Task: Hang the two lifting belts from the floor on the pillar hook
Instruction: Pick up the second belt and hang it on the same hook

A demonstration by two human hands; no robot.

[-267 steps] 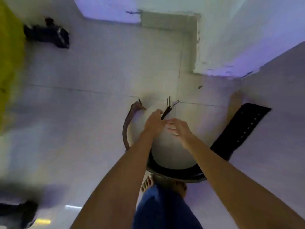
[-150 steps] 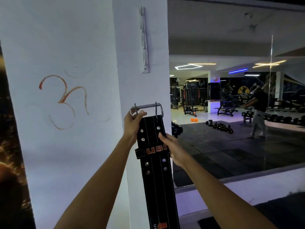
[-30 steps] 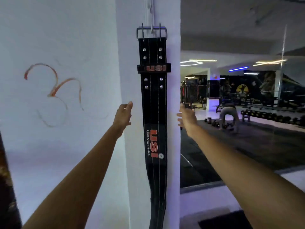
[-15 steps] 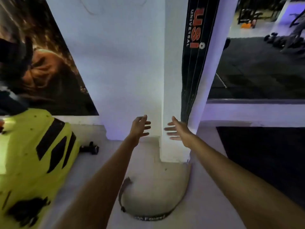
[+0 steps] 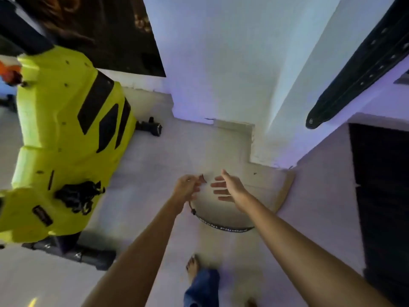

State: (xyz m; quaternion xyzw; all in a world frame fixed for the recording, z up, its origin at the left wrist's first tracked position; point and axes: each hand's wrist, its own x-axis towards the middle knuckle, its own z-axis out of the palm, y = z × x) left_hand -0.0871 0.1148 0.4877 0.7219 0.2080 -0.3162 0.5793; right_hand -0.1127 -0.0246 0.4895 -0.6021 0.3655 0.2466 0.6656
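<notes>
A black lifting belt (image 5: 358, 69) hangs down the white pillar (image 5: 223, 63), its rounded tip just above the floor; the hook is out of frame. A brown belt (image 5: 285, 189) stands on edge in a curve on the floor at the pillar's foot, its near part dark with white lettering. My left hand (image 5: 186, 187) is down at the belt's left end, fingers curled around it. My right hand (image 5: 230, 187) hovers over the middle of the curve, fingers spread, holding nothing.
A large yellow machine cover (image 5: 59, 138) with black panels fills the left, resting on dark feet. A small black dumbbell (image 5: 148, 126) lies by the wall. A black floor mat (image 5: 380, 196) runs along the right. My bare foot (image 5: 192, 265) stands on the pale tiles.
The view dropped further toward the floor. Both hands came down from beside the hanging black belt to the brown belt; my left hand closed on its end.
</notes>
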